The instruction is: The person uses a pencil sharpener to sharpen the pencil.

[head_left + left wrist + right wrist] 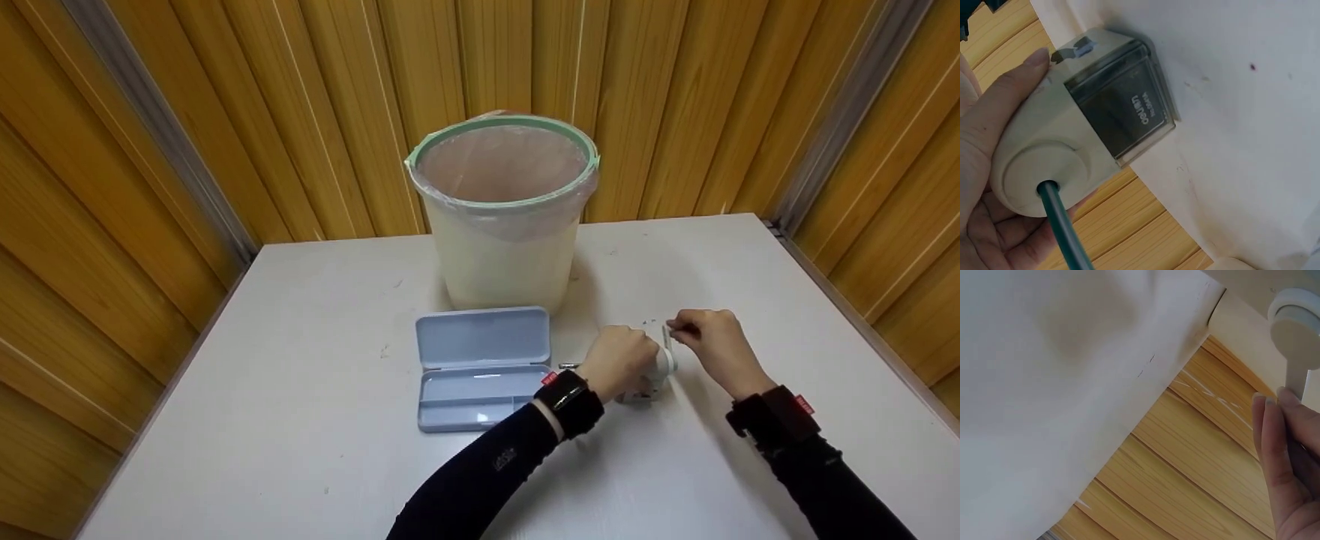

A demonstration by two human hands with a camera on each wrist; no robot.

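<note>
My left hand (pixel 619 361) grips a white crank pencil sharpener (pixel 1055 121) around its body, thumb on top, over the table. A dark green pencil (pixel 1067 230) sticks out of the sharpener's round hole. The clear dark shavings drawer (pixel 1120 104) is at the opposite end from the thumb's base in the left wrist view. On the other side, my right hand (pixel 716 351) pinches the end of the sharpener's crank (pixel 1297 337) between thumb and fingers. In the head view, my left hand hides most of the sharpener.
An open light-blue pencil case (pixel 480 382) lies left of my hands, its lid tipped back. Behind it stands a cream bin (pixel 504 262) with a green rim and a clear liner. Wood-patterned walls (pixel 337 112) enclose the white table (pixel 300 360) at the back and sides.
</note>
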